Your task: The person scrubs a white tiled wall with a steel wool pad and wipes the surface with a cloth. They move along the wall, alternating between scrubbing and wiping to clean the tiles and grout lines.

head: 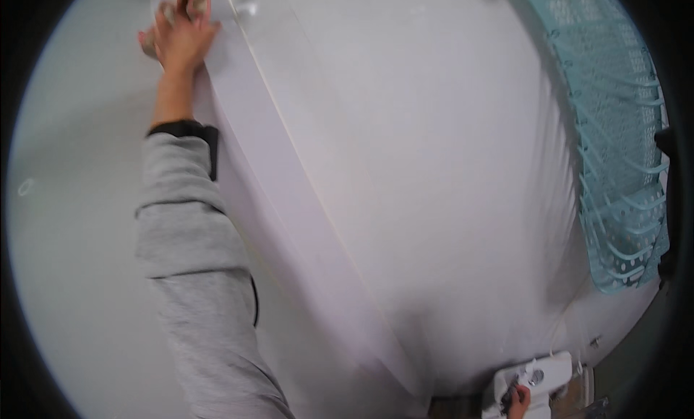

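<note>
My left hand (pixel 181 42), at the end of a grey sleeve (pixel 195 235) with a black cuff, presses a beige cloth or sponge with pink edges (pixel 200 4) against a smooth pale surface (pixel 97 164). The fingers are blurred and bent over it. A raised, pale lengthwise band (pixel 293 175) runs diagonally beside that arm. Low on the right, at the picture's edge, a small hand (pixel 520 401), apparently my right hand, grips a small dark object (pixel 507 400) over a white fixture (pixel 558 365). What the dark object is cannot be made out, and that arm is out of view.
Light-blue perforated plastic baskets or racks (pixel 618 132) stand along the right side. A round metal piece (pixel 537 377) sits on the white fixture. Beyond the pale band spreads a broad whitish panel (pixel 434 164). A small light ring-shaped mark (pixel 25 187) shows at far left.
</note>
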Motion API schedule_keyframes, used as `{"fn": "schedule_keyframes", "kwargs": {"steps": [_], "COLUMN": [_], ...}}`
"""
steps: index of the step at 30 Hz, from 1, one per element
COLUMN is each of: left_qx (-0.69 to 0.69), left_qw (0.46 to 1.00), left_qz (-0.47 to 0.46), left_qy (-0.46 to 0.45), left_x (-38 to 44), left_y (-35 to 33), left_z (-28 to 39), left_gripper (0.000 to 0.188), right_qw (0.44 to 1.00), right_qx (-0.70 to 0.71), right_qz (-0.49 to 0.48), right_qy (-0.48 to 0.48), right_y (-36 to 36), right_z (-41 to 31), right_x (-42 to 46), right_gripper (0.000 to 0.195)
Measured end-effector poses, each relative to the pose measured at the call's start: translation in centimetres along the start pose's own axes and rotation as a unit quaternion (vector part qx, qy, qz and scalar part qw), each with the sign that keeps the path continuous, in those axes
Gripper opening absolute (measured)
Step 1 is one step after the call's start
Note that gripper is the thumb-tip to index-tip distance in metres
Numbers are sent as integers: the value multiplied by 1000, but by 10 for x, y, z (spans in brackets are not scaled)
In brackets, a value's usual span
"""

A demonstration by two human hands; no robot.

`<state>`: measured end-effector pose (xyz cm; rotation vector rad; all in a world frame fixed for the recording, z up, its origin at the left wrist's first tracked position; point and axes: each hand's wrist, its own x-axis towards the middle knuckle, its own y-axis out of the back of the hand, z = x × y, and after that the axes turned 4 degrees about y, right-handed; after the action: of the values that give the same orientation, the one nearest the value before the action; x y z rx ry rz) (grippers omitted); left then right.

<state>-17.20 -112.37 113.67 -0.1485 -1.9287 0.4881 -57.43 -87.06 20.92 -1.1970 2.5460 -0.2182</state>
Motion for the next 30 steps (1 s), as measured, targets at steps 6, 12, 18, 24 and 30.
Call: {"fn": "schedule_keyframes", "kwargs": {"steps": [6,12,18,24,30], "left_qx": [-220,-288,-311,-413,-363], "left_qw": [974,955,946,902,928], "left_qz": [-44,-54,-81,-87,-63], "left_qy": [21,-41,35,96,60], "left_x": [-77,-169,-233,-251,-264], "left_y": [76,106,158,160,167], "left_z": [84,90,112,119,116], "left_gripper": [26,43,43,44,43], "right_qw": [979,882,827,762,718], "right_qx": [40,-40,31,77,59], "right_qz": [-201,-418,-328,-276,-319], "right_qy": [-4,213,456,580,616], "right_y": [-42,-195,-325,-415,-395], "right_z": [-69,-181,-254,-278,-247], "right_x": [-7,-24,-58,-72,-53], "right_gripper": [30,29,28,34,33]}}
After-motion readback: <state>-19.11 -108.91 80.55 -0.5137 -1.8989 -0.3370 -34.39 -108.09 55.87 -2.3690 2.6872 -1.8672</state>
